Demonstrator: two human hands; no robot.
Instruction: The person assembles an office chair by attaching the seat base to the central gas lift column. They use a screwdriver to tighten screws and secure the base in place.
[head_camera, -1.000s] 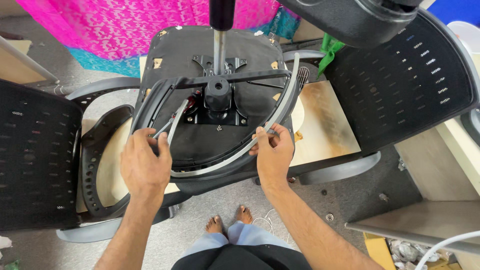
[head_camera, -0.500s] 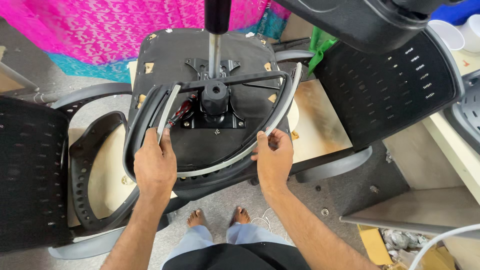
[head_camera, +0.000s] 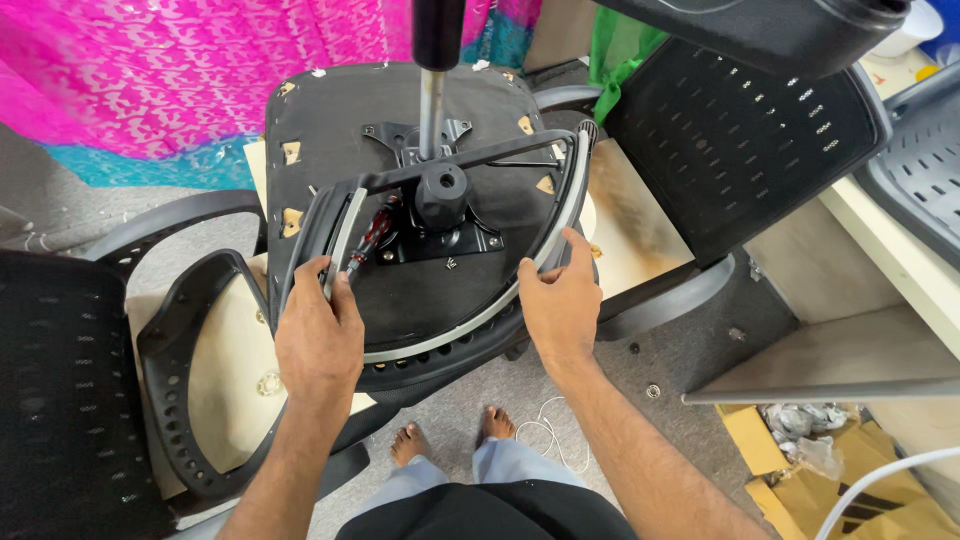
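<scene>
An upturned black office chair seat (head_camera: 330, 120) lies in front of me, its metal mechanism plate (head_camera: 440, 240) and gas lift column (head_camera: 435, 60) pointing up. A curved black and grey armrest frame (head_camera: 450, 335) arcs across the seat's underside. My left hand (head_camera: 318, 335) grips the frame's left end, beside a red-handled screwdriver (head_camera: 372, 235) resting on the seat. My right hand (head_camera: 562, 300) holds the frame's right side, thumb on the grey strip.
A black mesh chair back (head_camera: 740, 140) stands to the right and another (head_camera: 60, 390) at the left with a loose black armrest loop (head_camera: 185, 330). Pink patterned cloth (head_camera: 150, 60) hangs behind. Cardboard (head_camera: 800, 480) and a white cable (head_camera: 545, 430) lie on the grey floor near my bare feet.
Both hands have slid slightly along the armrest frame while my head moved closer and to the right; the frame stays on the seat underside.
</scene>
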